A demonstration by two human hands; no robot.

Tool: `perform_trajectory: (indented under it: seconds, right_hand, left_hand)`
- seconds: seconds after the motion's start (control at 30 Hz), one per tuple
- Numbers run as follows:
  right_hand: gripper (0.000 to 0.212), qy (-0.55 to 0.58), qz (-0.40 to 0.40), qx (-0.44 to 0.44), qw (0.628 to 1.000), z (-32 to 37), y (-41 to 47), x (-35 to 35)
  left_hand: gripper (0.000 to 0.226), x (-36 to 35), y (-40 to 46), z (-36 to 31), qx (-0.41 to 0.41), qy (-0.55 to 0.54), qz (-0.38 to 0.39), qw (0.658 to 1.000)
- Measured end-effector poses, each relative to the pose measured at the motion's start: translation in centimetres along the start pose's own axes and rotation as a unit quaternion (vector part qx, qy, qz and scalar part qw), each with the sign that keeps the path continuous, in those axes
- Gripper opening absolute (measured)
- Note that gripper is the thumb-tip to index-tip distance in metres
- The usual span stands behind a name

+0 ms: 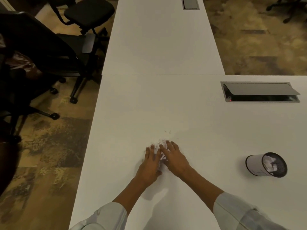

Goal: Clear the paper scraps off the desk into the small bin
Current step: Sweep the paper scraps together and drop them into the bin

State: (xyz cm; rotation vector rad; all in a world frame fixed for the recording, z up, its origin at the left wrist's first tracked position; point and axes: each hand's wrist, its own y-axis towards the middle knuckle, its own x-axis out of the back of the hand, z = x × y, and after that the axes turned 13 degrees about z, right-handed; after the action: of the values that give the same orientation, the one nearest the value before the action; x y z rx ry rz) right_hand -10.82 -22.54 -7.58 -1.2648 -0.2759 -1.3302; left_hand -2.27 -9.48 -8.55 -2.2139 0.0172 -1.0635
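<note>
A small heap of white paper scraps lies on the white desk, mostly covered by my hands. My left hand and my right hand press side by side around the heap, fingers curled over it and cupping it between them. A few tiny scraps lie just beyond my fingertips. The small black mesh bin stands on the desk to the right, well apart from my hands, with crumpled white paper inside it.
A grey cable hatch with its lid raised is set into the desk at the back right. A second desk joins at the far side. Black office chairs stand on the carpet to the left.
</note>
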Motion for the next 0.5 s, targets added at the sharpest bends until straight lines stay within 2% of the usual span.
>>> perform_trajectory:
  seconds: [0.2, 0.3, 0.4, 0.5]
  right_hand:
    - [0.062, -0.065, -0.036, -0.019, 0.997, -0.1, -0.8, -1.3]
    - [0.044, -0.047, -0.051, -0.015, 0.997, -0.3, -0.4, -1.3]
    - [0.025, 0.030, -0.073, -0.023, 0.997, -0.6, 0.0, -0.8]
    - [0.019, 0.123, -0.097, -0.041, 0.987, -1.0, -0.1, 0.3]
  left_hand:
    - [0.055, -0.3, -0.6, -1.5, -0.009, -0.066, -0.062, 0.996]
    - [0.043, -0.1, 0.0, -1.0, -0.033, -0.034, -0.108, 0.993]
    - [0.022, 1.0, 0.3, -0.8, -0.057, -0.045, -0.149, 0.986]
    - [0.015, 2.6, 0.3, -0.9, -0.054, -0.052, -0.178, 0.981]
